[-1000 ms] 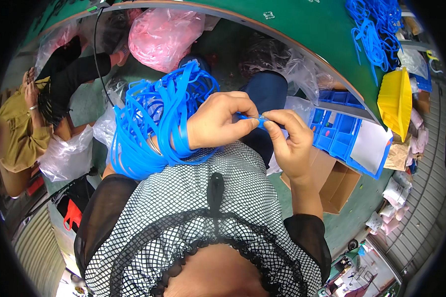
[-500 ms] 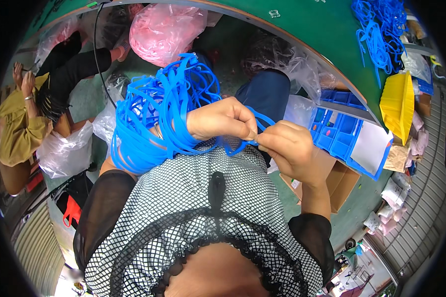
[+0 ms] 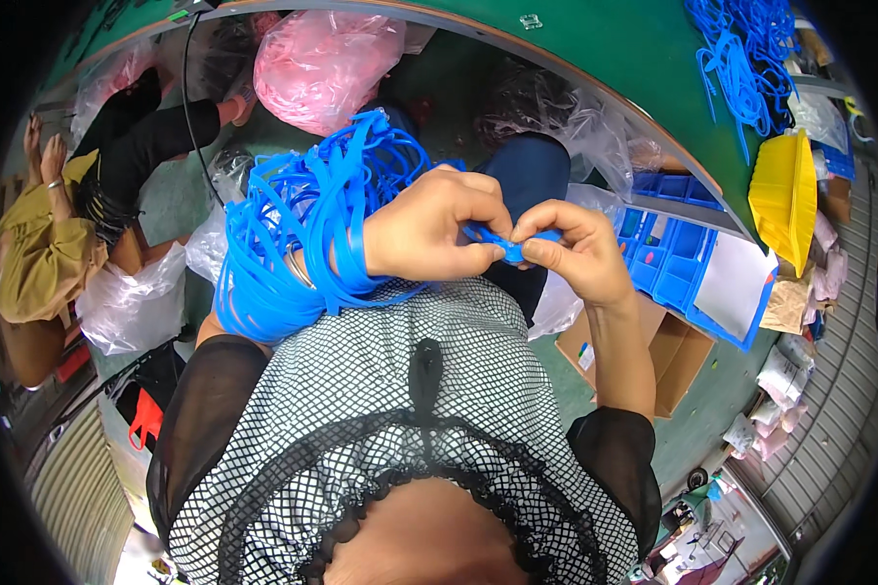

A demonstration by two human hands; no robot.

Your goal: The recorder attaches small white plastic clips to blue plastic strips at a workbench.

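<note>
Many flat blue straps (image 3: pixel 273 283) hang in loops around my left forearm, with a tangle of them standing out beyond it. My left hand (image 3: pixel 431 226) pinches one end of a blue strap (image 3: pixel 510 253) between thumb and fingers. Opposite it, my right hand (image 3: pixel 583 255) grips the same short stretch with thumb and fingertips, so the two hands nearly meet over my lap. The strap looks bunched or folded there; its small details are partly covered by my fingers.
A green table (image 3: pixel 595 58) curves across the far side, bearing a pile of blue straps (image 3: pixel 746 68) and a yellow bin (image 3: pixel 782 200). Below its edge sit a blue compartment tray (image 3: pixel 678 268) and a cardboard box (image 3: pixel 681 366). A pink-filled bag (image 3: pixel 322 68) lies beyond; another person (image 3: pixel 44 234) sits left.
Both hands have risen slightly, and the right fingers have shifted on the strap. The loose strap loop between the hands has been drawn into a small bunch at the fingertips.
</note>
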